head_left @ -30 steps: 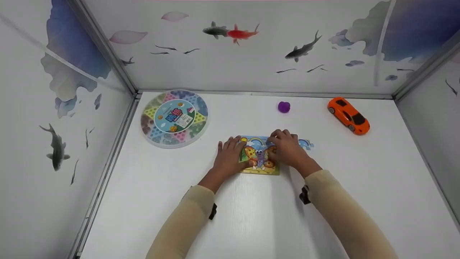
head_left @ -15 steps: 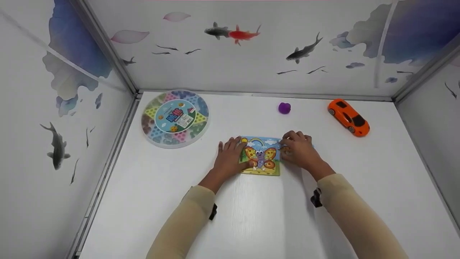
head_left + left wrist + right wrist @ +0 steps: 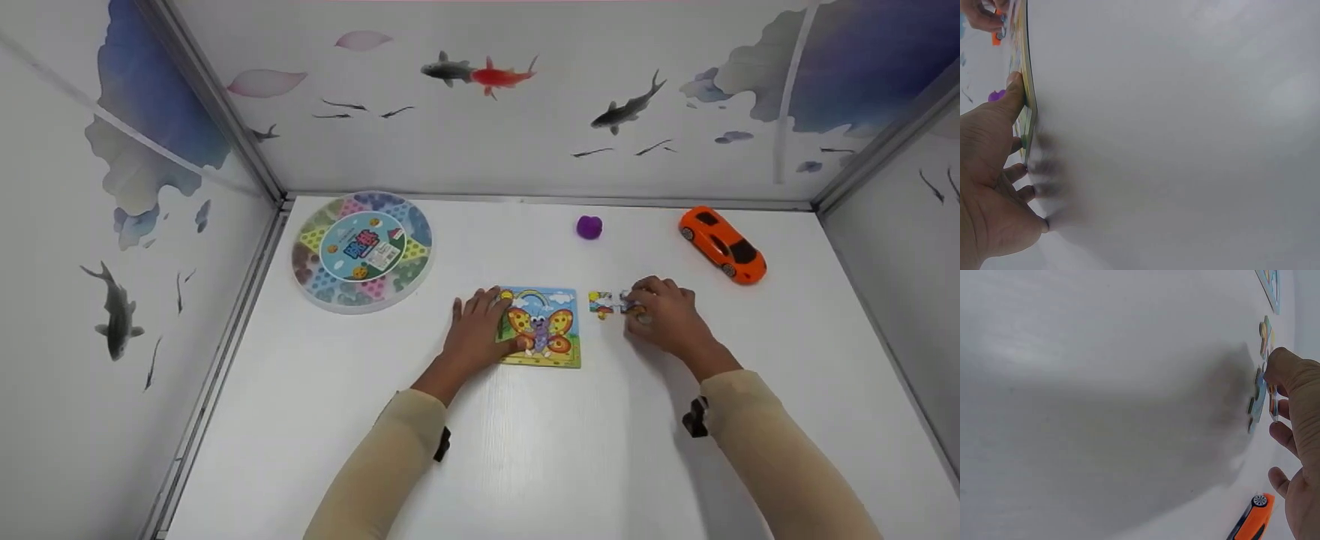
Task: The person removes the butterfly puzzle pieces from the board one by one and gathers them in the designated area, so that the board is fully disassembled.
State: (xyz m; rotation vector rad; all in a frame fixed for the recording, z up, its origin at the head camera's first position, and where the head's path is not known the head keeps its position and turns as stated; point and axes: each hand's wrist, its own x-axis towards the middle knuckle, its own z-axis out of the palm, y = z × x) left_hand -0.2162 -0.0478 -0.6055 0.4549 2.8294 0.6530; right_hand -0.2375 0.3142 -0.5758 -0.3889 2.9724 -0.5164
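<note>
My left hand point(image 3: 476, 328) lies over the left side of a square butterfly jigsaw board point(image 3: 553, 352), fingers spread. In the left wrist view its thumb point(image 3: 1014, 93) presses on the board's near edge, with fingers reaching to the table. Right of the board, my right hand point(image 3: 670, 316) pinches a small puzzle piece point(image 3: 1273, 406) between thumb and fingers, just above or against a blue piece point(image 3: 1258, 398) on the table. Another loose piece point(image 3: 601, 301), with a knob, lies between board and right hand. The right palm partly hides the held piece in the head view.
A round, clear-lidded game box point(image 3: 307, 289) stands at the back left of the white table point(image 3: 517, 457). A purple heart-like object point(image 3: 589, 227) is at the back, and an orange toy car point(image 3: 722, 245) at the back right. Walls enclose the table's back and sides.
The right hand has moved right, from over the board's upper right to the loose pieces beside it. More of the butterfly picture shows. The left hand has stayed put.
</note>
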